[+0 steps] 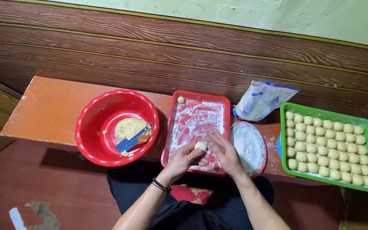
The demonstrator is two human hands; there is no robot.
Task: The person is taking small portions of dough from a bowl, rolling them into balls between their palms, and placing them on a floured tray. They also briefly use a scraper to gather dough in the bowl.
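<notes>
Over red tray (pixel 179 140), left hand (pixel 187 156) cups dough ball (pixel 200 146) (pale); right hand (pixel 224 152) open.

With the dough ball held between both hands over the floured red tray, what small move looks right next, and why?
Probably finish rounding the dough ball between the left hand and right hand, then carry it right to the green tray. It sits between the palms above the floured red tray, and the green tray already holds rows of similar balls.
</notes>
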